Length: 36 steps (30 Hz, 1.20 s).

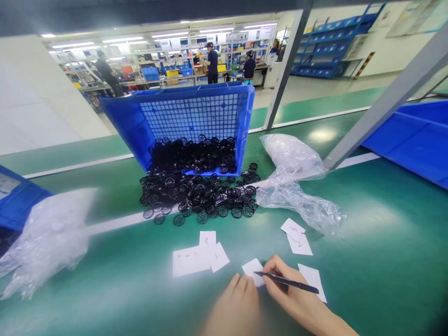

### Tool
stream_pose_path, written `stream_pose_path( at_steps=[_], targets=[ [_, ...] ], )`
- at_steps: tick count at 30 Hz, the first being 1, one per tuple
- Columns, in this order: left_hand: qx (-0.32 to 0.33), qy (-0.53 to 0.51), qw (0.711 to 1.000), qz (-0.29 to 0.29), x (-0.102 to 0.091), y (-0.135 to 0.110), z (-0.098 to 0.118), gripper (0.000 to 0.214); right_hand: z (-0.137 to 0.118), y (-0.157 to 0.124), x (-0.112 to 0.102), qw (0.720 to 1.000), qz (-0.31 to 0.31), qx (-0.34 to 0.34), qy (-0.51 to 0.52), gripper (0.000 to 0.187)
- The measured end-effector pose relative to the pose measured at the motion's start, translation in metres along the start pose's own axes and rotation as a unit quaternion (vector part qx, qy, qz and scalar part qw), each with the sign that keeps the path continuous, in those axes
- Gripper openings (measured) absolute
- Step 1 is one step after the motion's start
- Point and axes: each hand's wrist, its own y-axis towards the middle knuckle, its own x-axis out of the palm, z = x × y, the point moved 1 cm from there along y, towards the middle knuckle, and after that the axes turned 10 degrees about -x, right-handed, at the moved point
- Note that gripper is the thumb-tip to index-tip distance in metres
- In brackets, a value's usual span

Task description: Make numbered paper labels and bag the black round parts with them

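My right hand [296, 298] is closed round a black pen [287, 282], whose tip rests on a small white paper slip [252, 271] near the table's front edge. My left hand [235, 305] lies beside it with fingers stretched flat, its fingertips at the slip's lower left edge. Several other white slips lie around, some with handwritten numbers: a group [199, 257] to the left, two [297, 237] further back, one [313, 281] under the pen's end.
A tipped blue crate [182, 116] spills several black round ring parts [199, 196] onto the green table [385, 242]. Crumpled clear plastic bags lie right [297, 186] and left [49, 238]. More blue bins stand at both sides. People work in the background.
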Motion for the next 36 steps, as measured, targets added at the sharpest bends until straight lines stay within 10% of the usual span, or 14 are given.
stream_pose_path(
  at_steps=[28, 36],
  targets=[
    [-0.002, 0.004, 1.000, -0.011, 0.002, -0.003, -0.001, 0.030, 0.004, -0.004, 0.004, 0.998, 0.036, -0.028, -0.037, 0.017],
    [-0.004, -0.018, 0.998, -0.064, 0.003, -0.003, -0.005, 0.027, 0.016, -0.035, -0.040, 0.977, 0.209, -0.013, -0.050, 0.017]
  ],
)
